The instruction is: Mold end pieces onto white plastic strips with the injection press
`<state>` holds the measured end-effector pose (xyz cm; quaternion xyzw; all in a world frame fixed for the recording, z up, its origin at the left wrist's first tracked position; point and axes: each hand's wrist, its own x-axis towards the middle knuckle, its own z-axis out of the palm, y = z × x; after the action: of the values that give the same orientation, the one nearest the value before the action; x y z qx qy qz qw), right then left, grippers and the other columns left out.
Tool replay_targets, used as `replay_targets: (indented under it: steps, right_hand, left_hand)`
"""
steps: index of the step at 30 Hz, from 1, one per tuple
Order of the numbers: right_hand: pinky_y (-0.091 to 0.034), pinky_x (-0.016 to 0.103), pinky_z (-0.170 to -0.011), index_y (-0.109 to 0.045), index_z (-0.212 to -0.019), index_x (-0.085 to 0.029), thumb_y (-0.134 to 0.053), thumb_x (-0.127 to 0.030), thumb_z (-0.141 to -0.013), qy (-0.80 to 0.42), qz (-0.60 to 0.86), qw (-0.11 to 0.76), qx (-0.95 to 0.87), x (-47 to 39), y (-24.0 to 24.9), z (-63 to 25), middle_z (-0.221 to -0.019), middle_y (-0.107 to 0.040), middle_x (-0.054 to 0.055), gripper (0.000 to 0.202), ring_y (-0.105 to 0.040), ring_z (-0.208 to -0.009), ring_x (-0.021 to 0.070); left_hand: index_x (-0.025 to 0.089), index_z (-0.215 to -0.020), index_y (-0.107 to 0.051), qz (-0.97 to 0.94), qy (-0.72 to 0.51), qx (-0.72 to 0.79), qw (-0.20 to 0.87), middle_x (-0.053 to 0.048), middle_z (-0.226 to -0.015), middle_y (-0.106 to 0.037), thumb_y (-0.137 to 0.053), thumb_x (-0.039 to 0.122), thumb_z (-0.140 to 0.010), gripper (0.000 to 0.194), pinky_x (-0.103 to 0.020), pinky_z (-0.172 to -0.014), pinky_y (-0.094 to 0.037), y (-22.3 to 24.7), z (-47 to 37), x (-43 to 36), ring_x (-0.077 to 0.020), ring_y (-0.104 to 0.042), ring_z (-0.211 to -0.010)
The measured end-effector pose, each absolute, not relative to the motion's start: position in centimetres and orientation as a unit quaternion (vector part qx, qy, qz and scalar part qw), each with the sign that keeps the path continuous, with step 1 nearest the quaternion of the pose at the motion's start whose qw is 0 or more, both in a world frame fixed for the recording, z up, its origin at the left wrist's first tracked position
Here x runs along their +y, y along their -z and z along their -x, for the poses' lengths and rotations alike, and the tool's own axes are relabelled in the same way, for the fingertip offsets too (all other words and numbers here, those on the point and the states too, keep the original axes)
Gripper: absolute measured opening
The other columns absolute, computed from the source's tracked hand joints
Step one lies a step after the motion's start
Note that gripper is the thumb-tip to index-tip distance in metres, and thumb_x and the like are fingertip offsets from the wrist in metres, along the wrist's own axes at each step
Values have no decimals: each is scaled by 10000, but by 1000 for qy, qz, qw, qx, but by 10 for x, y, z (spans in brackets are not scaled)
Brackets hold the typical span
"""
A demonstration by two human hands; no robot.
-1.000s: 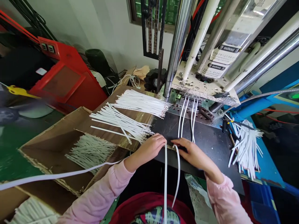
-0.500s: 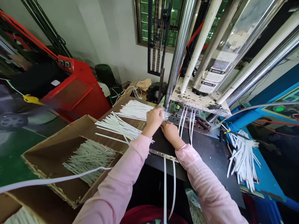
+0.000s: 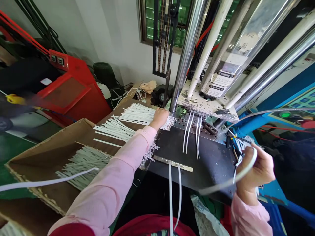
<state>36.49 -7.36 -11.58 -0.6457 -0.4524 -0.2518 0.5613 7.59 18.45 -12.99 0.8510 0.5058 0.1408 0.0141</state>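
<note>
My left hand is closed at the right-hand ends of a pile of white flat cables. What its fingers hold, if anything, is hidden. Off to the right, above the bench edge, my right hand pinches a white flat cable that curves down to the left, blurred by motion. A second fanned pile of white cables lies nearer to me. Two cables stick out from a metal bar at the bench's front edge. Several more cables run out of the press mould.
The press's upper plate hangs over the mould between steel columns. A cardboard box with cables stands at left. A red machine is behind it. At right are a blue panel with a green button and another cable bunch.
My right hand has left the spot beside my left hand, swung far to the right, and now holds a white cable. My left hand stays by the pile. The view has shifted slightly.
</note>
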Motion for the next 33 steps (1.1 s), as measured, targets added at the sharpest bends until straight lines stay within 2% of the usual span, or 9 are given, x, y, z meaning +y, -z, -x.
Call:
replay_targets:
  steps: [3,6,9,14,20,23,27,30,33]
  right_hand:
    - [-555,400,-796,-741,-1000,-208,-658,-371,-915,114,674,546,-485,-89,124,-339,-930,-742,77,202,-701,-839,243]
    - [-575,358,-788,-739,-944,-229,-637,-357,-926,-57,644,476,-597,-97,145,-302,-923,-759,48,165,-718,-838,218]
    - [-570,342,-801,-726,-939,-238,-579,-341,-965,-141,616,426,-647,-99,164,-274,-915,-756,50,181,-714,-849,207]
    - [-545,345,-819,-691,-939,-239,-540,-328,-988,-156,613,402,-662,-100,173,-255,-926,-739,55,182,-686,-884,209]
    - [-531,335,-823,-675,-938,-237,-514,-312,-1003,-170,604,396,-671,-101,175,-248,-928,-719,54,189,-671,-890,205]
    - [-524,328,-811,-665,-949,-233,-517,-280,-1005,-165,605,397,-670,-102,178,-243,-921,-710,47,165,-659,-879,198]
    - [-522,340,-820,-642,-969,-224,-505,-230,-1006,-124,604,393,-683,-104,181,-238,-931,-699,53,142,-647,-895,203]
    - [-523,360,-834,-627,-993,-221,-491,-210,-1007,-93,600,363,-707,-105,185,-237,-968,-695,67,137,-645,-930,218]
    - [-523,373,-862,-619,-1024,-215,-468,-211,-1019,-86,602,345,-715,-106,191,-239,-1000,-687,77,150,-645,-952,221]
  left_hand:
    - [144,-893,-755,-860,-137,492,-1,-145,-990,-747,-469,150,-915,286,-421,-989,-374,131,-73,182,-255,-652,-981]
    - [157,-906,-743,-863,-140,485,-8,-131,-969,-746,-440,165,-938,304,-424,-986,-370,136,-67,181,-250,-656,-960]
    - [170,-868,-740,-867,-142,477,-12,-131,-994,-740,-480,179,-915,264,-423,-961,-383,142,-62,183,-272,-643,-1005]
    - [169,-805,-731,-874,-138,465,-18,-139,-951,-739,-503,159,-878,239,-432,-951,-390,140,-61,187,-286,-642,-996]
    - [155,-888,-713,-867,-169,468,-4,-133,-908,-735,-459,136,-893,255,-441,-945,-402,127,-55,177,-278,-662,-906]
    - [164,-939,-709,-854,-203,478,41,-101,-876,-739,-480,124,-885,238,-401,-906,-439,125,-50,170,-256,-668,-856]
    - [171,-1093,-695,-847,-230,471,89,-66,-945,-749,-524,122,-880,278,-316,-819,-489,122,-45,166,-210,-675,-860]
    - [168,-1024,-718,-835,-307,442,112,-63,-948,-741,-565,172,-898,199,-307,-825,-511,108,-43,160,-193,-670,-872]
    - [176,-957,-710,-810,-424,396,83,-40,-929,-729,-568,235,-937,155,-297,-824,-535,78,-40,141,-164,-666,-864]
